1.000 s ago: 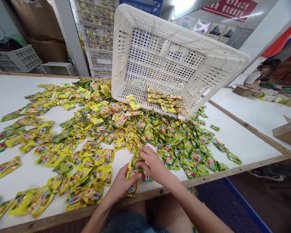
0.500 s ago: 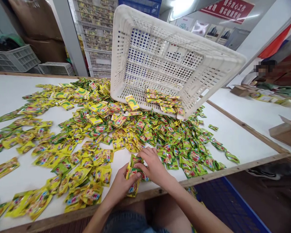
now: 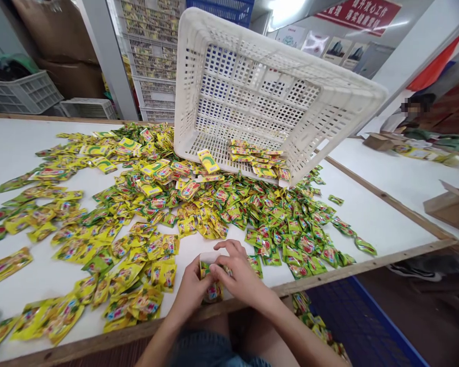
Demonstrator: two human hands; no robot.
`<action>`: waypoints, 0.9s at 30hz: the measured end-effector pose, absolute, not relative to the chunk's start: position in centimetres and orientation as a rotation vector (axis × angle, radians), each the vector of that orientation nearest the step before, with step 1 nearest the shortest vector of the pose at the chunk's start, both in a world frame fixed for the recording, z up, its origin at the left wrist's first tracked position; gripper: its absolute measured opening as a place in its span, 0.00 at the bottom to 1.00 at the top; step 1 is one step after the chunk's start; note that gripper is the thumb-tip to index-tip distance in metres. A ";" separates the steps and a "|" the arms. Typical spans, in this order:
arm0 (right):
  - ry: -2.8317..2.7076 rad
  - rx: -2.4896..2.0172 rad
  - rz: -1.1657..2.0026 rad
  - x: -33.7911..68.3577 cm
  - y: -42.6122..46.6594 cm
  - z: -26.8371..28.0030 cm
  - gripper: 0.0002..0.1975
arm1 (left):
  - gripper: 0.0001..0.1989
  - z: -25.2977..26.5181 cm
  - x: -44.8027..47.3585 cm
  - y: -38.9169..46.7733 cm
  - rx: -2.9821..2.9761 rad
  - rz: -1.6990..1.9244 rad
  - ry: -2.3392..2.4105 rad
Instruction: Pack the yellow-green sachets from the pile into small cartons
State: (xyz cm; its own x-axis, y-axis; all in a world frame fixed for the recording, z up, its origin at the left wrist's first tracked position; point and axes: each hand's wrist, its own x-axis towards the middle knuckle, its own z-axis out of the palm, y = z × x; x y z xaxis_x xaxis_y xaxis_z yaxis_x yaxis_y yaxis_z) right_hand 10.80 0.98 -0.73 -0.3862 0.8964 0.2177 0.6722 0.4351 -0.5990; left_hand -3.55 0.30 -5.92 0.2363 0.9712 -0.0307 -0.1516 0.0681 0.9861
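Near the table's front edge, my left hand is closed around a small printed carton with its white flap standing up. Bent over the carton's open top, my right hand has its thumb and fingers closed on a green packet, mostly hidden by the fingers. Loose green packets lie just beyond my right hand. To the left of my hands are yellow packets, with more yellow ones in front.
A large white plastic basket lies tipped over the heap, with small filled cartons in it. A wooden strip edges the table. Below right stands a blue crate. A person sits at another table with a cardboard box.
The carton has tilted in my left hand, so its white flap now shows. My right hand has moved slightly and bent over its opening, where green packets showed before.
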 end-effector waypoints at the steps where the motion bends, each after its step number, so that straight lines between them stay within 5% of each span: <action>1: -2.194 -1.309 0.591 10.7 1.1 -0.7 0.08 | 0.13 -6.1 -3.5 0.3 1.160 1.080 0.953; 11: -1.614 -1.203 1.068 11.6 1.0 -4.2 0.06 | 0.19 -6.1 -3.2 0.4 1.100 1.148 1.059; 18: -1.757 -1.199 1.015 11.1 1.4 -4.9 0.09 | 0.08 -6.1 -4.7 -0.6 1.300 1.057 1.160; 27: -1.673 -1.127 0.984 10.6 1.1 -4.3 0.08 | 0.10 -4.9 -5.1 -0.7 1.326 1.200 1.174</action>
